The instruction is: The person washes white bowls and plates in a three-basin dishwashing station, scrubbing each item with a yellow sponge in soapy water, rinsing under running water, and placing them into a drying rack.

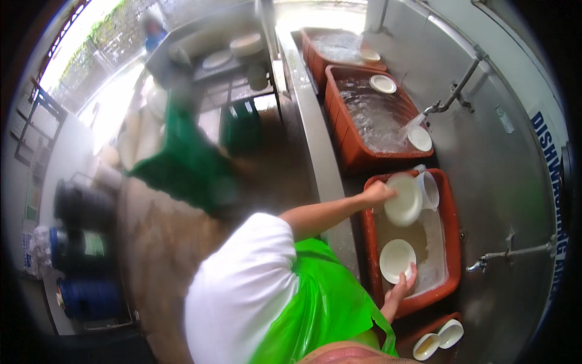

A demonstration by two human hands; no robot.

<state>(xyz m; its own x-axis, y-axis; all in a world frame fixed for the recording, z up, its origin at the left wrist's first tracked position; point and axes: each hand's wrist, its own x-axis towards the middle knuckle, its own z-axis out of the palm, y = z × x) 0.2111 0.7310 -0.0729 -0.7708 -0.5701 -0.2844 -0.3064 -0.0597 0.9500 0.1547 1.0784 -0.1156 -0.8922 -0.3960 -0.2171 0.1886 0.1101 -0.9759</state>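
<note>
My left hand (pixel 381 193) grips the rim of a pale round plate (pixel 403 200), held over the nearest orange plastic tub (pixel 450 227). Lower down, my right hand (pixel 401 285) holds a small cream dish (pixel 397 261) by its edge above the same tub's cloudy, foamy water. A translucent plastic container (pixel 429 191) is at the tub's far end, behind the plate. In the middle orange tub (pixel 359 157), one white plate (pixel 383 84) lies at the far edge and another white plate (pixel 419 138) at the near corner, by a running tap (pixel 429 110).
A third water-filled tub (pixel 313 50) stands farthest off. Two oval bowls (pixel 426 346) sit on a tub below. A steel ledge (pixel 313 132) runs beside the tubs. A second tap (pixel 476 265) juts from the right wall. Green crates (pixel 182 159) and blue drums (pixel 88 298) are at left.
</note>
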